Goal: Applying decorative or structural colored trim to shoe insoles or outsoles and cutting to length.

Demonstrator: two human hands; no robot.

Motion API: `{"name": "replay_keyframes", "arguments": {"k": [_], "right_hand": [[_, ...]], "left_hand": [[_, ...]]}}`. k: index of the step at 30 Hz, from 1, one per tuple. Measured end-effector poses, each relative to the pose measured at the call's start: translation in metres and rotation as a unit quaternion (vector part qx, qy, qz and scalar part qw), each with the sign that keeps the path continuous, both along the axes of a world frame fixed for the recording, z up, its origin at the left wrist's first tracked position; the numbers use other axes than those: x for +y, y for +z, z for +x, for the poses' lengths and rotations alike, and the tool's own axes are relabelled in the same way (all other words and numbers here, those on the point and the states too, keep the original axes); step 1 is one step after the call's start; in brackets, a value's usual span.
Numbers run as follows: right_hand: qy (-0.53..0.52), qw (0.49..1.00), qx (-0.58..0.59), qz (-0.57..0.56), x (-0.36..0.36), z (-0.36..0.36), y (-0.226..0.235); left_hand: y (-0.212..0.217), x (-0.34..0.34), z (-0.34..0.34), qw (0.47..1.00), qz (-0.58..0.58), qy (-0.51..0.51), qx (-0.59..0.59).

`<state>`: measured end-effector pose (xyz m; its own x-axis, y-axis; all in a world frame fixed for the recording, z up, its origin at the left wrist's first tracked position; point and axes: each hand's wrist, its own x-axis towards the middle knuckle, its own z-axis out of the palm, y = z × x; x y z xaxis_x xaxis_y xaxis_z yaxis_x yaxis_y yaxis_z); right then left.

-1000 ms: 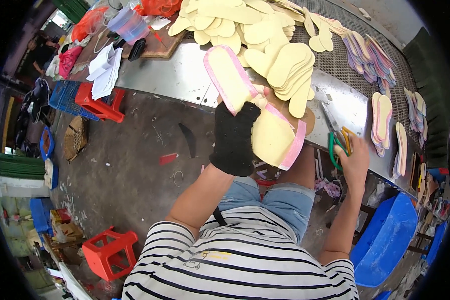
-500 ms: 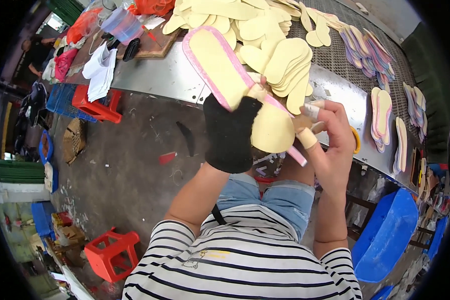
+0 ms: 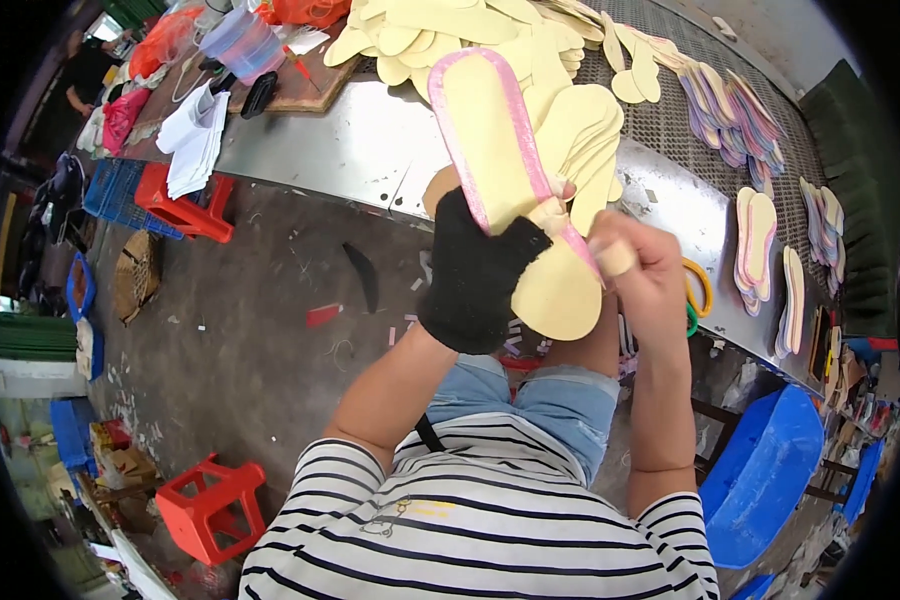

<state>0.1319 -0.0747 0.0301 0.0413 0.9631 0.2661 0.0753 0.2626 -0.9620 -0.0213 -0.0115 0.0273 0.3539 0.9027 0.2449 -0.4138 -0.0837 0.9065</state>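
- Over the lap, in front of a metal workbench [image 3: 370, 140], the left hand [image 3: 475, 280], in a black fingerless glove, grips a long cream insole with a pink edge [image 3: 490, 140] near its middle, fingers closed around it, toe end pointing up and away.
- The right hand [image 3: 640, 265] is closed and pressed against the pink rim of the same insole on its right side, thumb and fingers pinching together; what they pinch besides the rim cannot be told.
- A second cream sole piece [image 3: 560, 295] sits under the first, between the two hands.
- Done, as far as it shows: several pink-edged insoles [image 3: 755, 235] lie in pairs on the right part of the bench, and more fan out on the mesh behind.
- Left: a large heap of plain cream soles [image 3: 450, 30] with no pink edge lies at the back of the bench, so a good share looks unfinished.
- Scissors with yellow and green handles [image 3: 698, 295] lie on the bench just beside the right hand.
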Motion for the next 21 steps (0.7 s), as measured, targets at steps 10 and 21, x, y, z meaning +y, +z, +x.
{"name": "replay_keyframes", "arguments": {"k": [10,21], "right_hand": [[-0.088,0.995,0.037,-0.011,-0.003,-0.016,-0.012],[-0.045,0.998,-0.015,-0.052,-0.008,-0.003,-0.019]], "left_hand": [[-0.006,0.013,0.004,0.997,0.054,-0.042,0.035],[-0.019,-0.003,0.015,0.997,0.016,-0.04,0.069]]}}
